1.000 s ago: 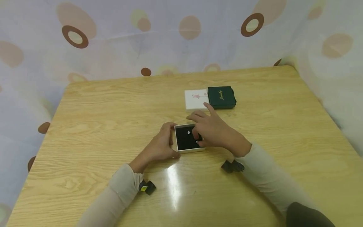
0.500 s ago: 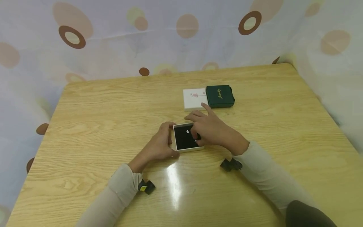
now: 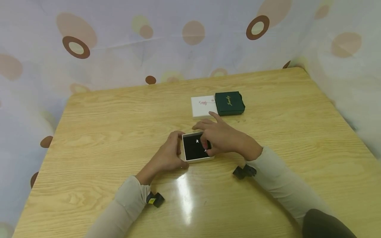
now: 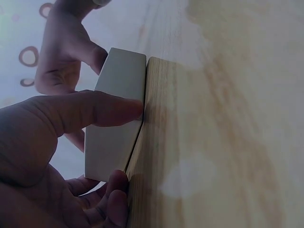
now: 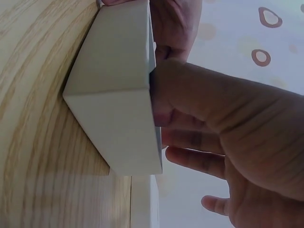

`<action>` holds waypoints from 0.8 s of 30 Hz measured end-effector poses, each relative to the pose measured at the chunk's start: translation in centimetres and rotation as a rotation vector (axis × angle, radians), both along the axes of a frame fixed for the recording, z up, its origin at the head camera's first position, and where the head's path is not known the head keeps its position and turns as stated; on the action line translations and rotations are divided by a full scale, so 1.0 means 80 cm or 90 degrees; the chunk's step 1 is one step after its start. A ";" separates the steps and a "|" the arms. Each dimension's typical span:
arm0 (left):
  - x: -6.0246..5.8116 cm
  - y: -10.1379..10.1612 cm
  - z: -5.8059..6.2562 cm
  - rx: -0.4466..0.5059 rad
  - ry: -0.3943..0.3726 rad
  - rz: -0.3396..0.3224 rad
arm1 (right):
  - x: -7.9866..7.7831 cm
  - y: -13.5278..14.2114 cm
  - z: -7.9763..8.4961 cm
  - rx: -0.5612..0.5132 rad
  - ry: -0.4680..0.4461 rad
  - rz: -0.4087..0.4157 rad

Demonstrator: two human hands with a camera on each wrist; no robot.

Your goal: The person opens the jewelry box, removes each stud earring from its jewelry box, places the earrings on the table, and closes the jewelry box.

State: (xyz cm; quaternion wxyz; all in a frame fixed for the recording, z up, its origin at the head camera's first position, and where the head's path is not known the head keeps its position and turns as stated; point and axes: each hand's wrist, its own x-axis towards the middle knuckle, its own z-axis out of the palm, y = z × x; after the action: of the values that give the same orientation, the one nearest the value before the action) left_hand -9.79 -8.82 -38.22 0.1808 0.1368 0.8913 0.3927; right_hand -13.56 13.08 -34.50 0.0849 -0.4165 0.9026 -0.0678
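A small white jewelry box (image 3: 198, 160) stands open on the table, lined with a black pad (image 3: 191, 150). My left hand (image 3: 168, 153) grips its left side, thumb on the near wall, fingers round the left and far sides. One tiny silver star earring (image 3: 197, 141) sits on the pad. My right hand (image 3: 221, 137) reaches over the right side, thumb and index finger inside the box, pinching a second star earring (image 3: 205, 150), mostly hidden by the fingertips. The other right fingers stay spread above the far edge. In the right wrist view the box wall (image 5: 111, 128) hides the fingertips.
Behind the hands lies a white lid (image 3: 202, 107) with a pink flower print. Touching its right side is a dark green box (image 3: 229, 103) with gold lettering. All stand on a wooden table (image 3: 119, 125), with a patterned curtain (image 3: 166, 43) behind.
The head view has tilted and shifted slightly. Both hands keep nearly the same place at the box, and the right fingertips shift only a little around the second earring.
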 end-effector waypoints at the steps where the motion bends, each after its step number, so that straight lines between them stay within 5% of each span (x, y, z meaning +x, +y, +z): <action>1: 0.000 0.000 -0.001 0.000 0.000 0.000 | -0.001 0.000 0.000 -0.004 -0.001 0.001; 13: -0.001 0.000 -0.002 -0.005 -0.004 -0.001 | -0.023 0.046 0.016 -0.102 -0.031 -0.065; 24: 0.001 0.000 -0.002 -0.004 -0.010 0.005 | -0.055 0.107 0.006 -0.059 -0.009 -0.212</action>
State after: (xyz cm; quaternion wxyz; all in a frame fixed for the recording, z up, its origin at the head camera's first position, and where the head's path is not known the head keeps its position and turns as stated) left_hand -9.74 -8.84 -38.42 0.1867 0.1298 0.8915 0.3917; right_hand -17.92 21.67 -33.99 0.0597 -0.2641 0.9544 -0.1256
